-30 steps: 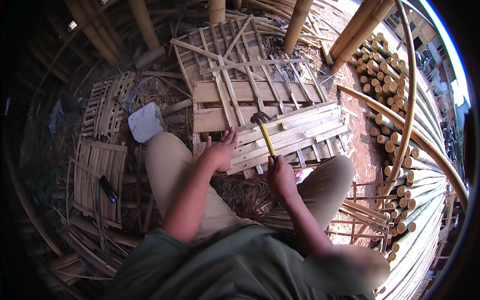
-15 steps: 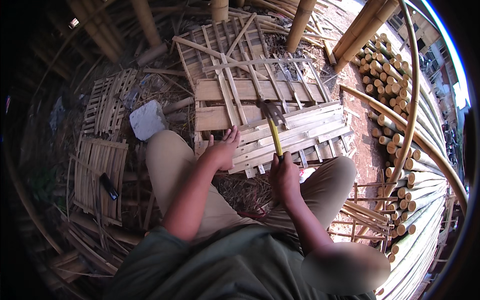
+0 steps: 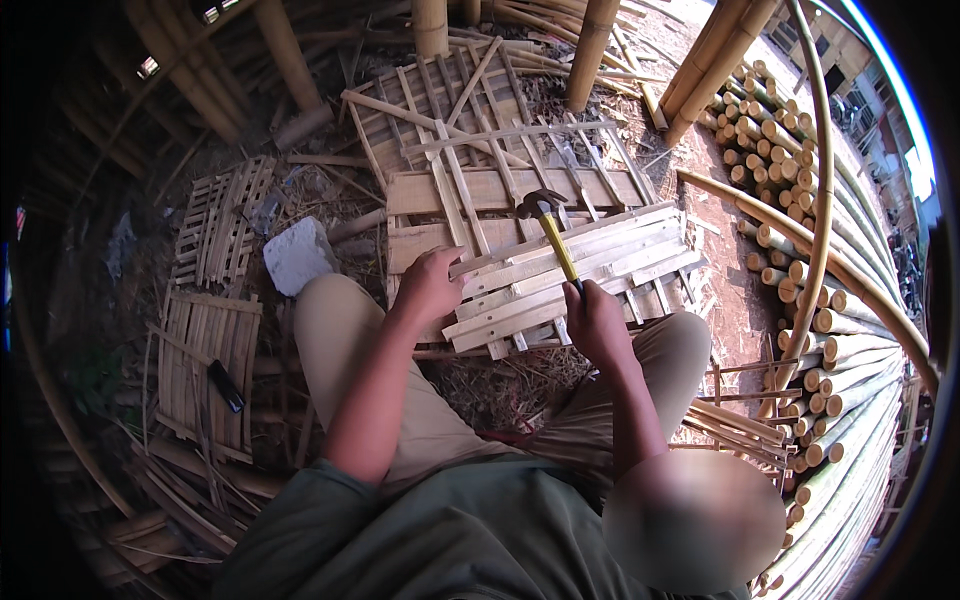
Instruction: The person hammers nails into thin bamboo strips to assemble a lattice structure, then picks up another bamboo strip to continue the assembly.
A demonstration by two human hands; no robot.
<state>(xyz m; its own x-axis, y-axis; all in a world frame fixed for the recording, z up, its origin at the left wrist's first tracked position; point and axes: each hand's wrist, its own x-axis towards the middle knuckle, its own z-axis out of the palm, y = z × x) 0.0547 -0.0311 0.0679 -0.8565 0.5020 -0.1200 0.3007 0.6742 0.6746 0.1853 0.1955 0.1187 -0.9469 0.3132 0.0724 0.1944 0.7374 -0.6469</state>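
Note:
My right hand [image 3: 597,318] is wrapped round the black grip of a claw hammer [image 3: 553,236]. Its yellow shaft slants up and away, and the dark head hangs over the far edge of a slatted wooden panel [image 3: 580,262]. My left hand [image 3: 430,285] is at the left end of the panel's farthest slat [image 3: 500,256], its fingers bent and closed on that end; part of the grip is hidden. The panel of pale slats with cross strips underneath lies tilted in front of my knees, on wider boards [image 3: 418,240].
A pale block [image 3: 298,256] sits beside my left knee. Farther left are small slatted panels [image 3: 222,220], one bearing a dark phone-like object [image 3: 226,386]. Upright bamboo posts [image 3: 592,55] stand beyond the boards. Stacked bamboo poles [image 3: 835,345] fill the right side, near a curved bamboo pole [image 3: 825,180].
My left hand has gone from spread fingers over the slats to closing on a slat's end. The right hand has shifted right and the hammer head has lifted slightly.

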